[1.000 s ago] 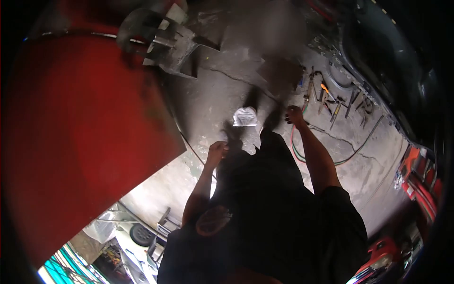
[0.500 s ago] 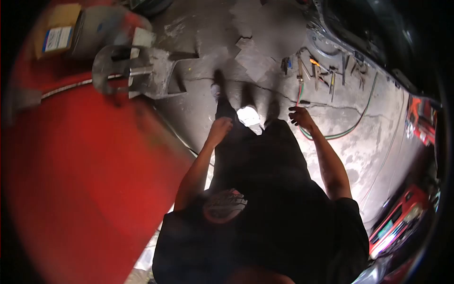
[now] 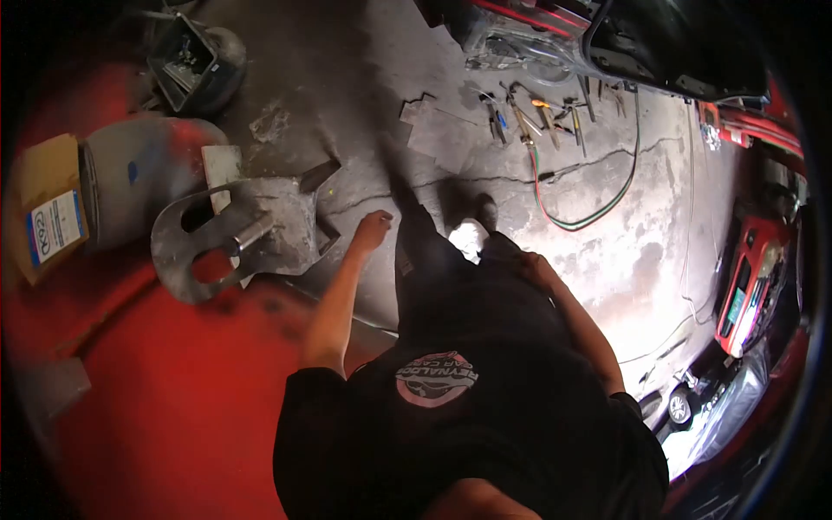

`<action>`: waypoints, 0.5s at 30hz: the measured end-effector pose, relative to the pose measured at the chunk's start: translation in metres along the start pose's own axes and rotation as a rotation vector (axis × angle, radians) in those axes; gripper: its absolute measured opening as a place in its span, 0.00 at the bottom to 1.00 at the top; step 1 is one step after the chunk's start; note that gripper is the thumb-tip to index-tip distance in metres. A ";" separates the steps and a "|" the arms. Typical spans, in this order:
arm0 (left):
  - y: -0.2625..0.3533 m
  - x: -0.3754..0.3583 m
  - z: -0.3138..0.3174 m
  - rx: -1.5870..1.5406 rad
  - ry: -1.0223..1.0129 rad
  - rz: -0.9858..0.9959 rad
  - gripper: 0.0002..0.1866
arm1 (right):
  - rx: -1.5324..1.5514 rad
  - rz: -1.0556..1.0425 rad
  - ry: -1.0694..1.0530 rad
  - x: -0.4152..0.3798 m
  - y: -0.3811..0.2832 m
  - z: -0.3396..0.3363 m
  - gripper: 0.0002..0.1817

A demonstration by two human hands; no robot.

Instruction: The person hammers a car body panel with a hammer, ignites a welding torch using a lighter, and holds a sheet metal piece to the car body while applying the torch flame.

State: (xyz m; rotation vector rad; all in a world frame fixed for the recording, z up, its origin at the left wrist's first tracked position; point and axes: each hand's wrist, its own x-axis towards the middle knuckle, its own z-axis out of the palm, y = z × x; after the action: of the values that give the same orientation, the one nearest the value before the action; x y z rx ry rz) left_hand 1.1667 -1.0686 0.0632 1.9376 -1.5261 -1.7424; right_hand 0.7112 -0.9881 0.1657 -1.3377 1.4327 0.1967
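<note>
My left hand (image 3: 373,230) hangs beside my left thigh with its fingers curled in. Whether anything small sits inside it is hidden. Closest to it is a bare grey metal bracket (image 3: 286,217) with a short round tube, on the red surface to the left. My right hand (image 3: 539,270) rests against the dark trousers (image 3: 459,286) at my right thigh. Its fingers are lost in shadow and dark cloth.
Several hand tools, among them orange-handled pliers (image 3: 544,104), lie on the concrete floor (image 3: 607,191) near a red and green hose (image 3: 572,227). A cardboard box (image 3: 52,221) and a dark bin (image 3: 186,65) stand left. Car parts, including a red bumper (image 3: 750,282), line the right.
The view has swung and moved forward, bringing the bracket nearer. My left hand has swung forward and outward. My right hand, earlier out with fingers apart, has come in against my thigh.
</note>
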 end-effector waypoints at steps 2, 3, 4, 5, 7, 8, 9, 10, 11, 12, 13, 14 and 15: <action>-0.015 0.008 -0.011 -0.025 -0.021 -0.024 0.15 | 0.065 -0.035 -0.004 -0.001 -0.015 0.000 0.25; -0.017 0.007 -0.013 -0.028 -0.028 -0.037 0.15 | 0.041 -0.052 -0.016 0.000 -0.019 0.002 0.25; -0.021 0.006 -0.014 -0.026 -0.037 -0.052 0.16 | 0.022 -0.069 -0.029 0.002 -0.023 0.007 0.25; -0.021 0.003 -0.012 0.040 -0.060 0.016 0.16 | 0.003 -0.052 -0.034 0.003 -0.027 0.011 0.25; -0.008 -0.005 -0.008 0.090 -0.126 0.030 0.16 | -0.032 -0.020 -0.031 0.006 -0.038 0.010 0.26; -0.001 -0.008 -0.001 0.114 -0.163 0.038 0.15 | -0.050 -0.054 0.001 0.009 -0.030 0.016 0.26; 0.003 -0.010 0.007 0.143 -0.213 0.082 0.16 | -0.067 -0.090 0.031 0.012 -0.020 0.023 0.26; 0.007 -0.011 0.015 0.173 -0.261 0.126 0.17 | -0.084 -0.128 0.064 0.014 -0.016 0.027 0.27; 0.011 -0.012 0.021 0.206 -0.308 0.170 0.18 | -0.114 -0.103 0.083 0.014 -0.011 0.030 0.27; 0.018 -0.014 0.027 0.242 -0.346 0.204 0.19 | -0.142 -0.079 0.101 0.014 -0.014 0.029 0.27; 0.026 -0.016 0.034 0.278 -0.385 0.237 0.21 | -0.169 -0.055 0.119 0.015 -0.014 0.029 0.27; 0.032 -0.015 0.040 0.313 -0.425 0.268 0.23 | -0.224 -0.090 0.146 0.017 -0.006 0.032 0.26; 0.037 -0.013 0.046 0.341 -0.428 0.333 0.24 | -0.279 -0.123 0.170 0.019 0.005 0.036 0.26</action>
State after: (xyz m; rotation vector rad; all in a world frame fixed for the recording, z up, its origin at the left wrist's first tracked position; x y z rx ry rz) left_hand 1.1110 -1.0539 0.0814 1.3556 -2.2657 -1.9200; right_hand 0.7328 -0.9718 0.1352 -1.7005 1.4976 0.2113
